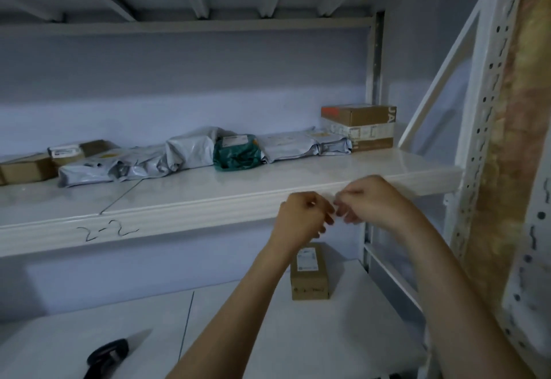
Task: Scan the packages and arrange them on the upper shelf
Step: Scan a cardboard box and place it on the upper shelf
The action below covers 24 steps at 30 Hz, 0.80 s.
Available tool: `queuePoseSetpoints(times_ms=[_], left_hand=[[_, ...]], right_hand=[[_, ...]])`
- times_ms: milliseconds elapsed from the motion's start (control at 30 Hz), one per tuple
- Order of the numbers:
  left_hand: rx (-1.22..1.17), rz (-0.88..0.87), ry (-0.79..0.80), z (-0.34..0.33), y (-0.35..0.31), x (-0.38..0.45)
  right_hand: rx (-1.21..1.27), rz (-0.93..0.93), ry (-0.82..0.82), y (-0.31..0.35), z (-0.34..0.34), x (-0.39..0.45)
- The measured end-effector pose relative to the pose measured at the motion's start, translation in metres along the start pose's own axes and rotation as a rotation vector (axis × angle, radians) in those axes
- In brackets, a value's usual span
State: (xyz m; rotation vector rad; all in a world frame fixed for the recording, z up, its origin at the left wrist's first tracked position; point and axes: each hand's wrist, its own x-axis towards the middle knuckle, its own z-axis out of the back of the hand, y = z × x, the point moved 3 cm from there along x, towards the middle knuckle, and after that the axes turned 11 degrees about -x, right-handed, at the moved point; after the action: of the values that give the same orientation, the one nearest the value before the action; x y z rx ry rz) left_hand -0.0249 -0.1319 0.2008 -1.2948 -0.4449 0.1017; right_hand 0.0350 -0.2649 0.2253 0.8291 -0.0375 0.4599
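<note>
A row of packages lies along the back of the upper shelf (268,196): several grey poly bags (190,152), a green bag (237,153), and a taped cardboard box (357,126) at the right end. On the lower shelf (253,319) stands a small cardboard box (310,277) with a label on top. At the lower left lies a black device (107,354), apparently the scanner. My left hand (302,216) and my right hand (369,202) are raised close together in front of the upper shelf's front edge. Their fingers are curled and blurred, with nothing visible in them.
Two more cardboard boxes (26,168) sit at the upper shelf's left end. The shelf edge is marked "2-2" (107,229). A white perforated upright (489,140) and a diagonal brace stand at the right. Another shelf hangs overhead.
</note>
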Motion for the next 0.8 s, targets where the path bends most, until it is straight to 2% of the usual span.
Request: queuePoseSetpoints(times_ms=[67,133,233,333,500,667,800], left_hand=[[0.040,0.158,0.122,0.010,0.039,-0.002],[0.024,0.277,0.133,0.023,0.079,-0.001],[-0.047,0.390,0.052,0.046,0.126,-0.001],[-0.222,0.532,0.038,0.059,0.159,-0.002],[-0.472,0.695,-0.112,0.064,0.215,0.031],[-0.452,0.801,-0.153,0.048,0.265,0.060],[-0.512,0.867,-0.110,0.031,0.300,0.085]], right_hand=[[-0.060,-0.086,0.207,-0.003,-0.029,-0.004],[-0.119,-0.154,0.273,-0.012,-0.057,-0.004],[-0.165,-0.225,0.266,-0.033,-0.098,0.007],[-0.134,-0.317,0.253,-0.056,-0.130,0.019],[0.059,-0.511,0.263,-0.104,-0.163,0.045],[0.324,-0.694,0.224,-0.158,-0.201,0.089],[0.389,-0.742,0.292,-0.195,-0.238,0.125]])
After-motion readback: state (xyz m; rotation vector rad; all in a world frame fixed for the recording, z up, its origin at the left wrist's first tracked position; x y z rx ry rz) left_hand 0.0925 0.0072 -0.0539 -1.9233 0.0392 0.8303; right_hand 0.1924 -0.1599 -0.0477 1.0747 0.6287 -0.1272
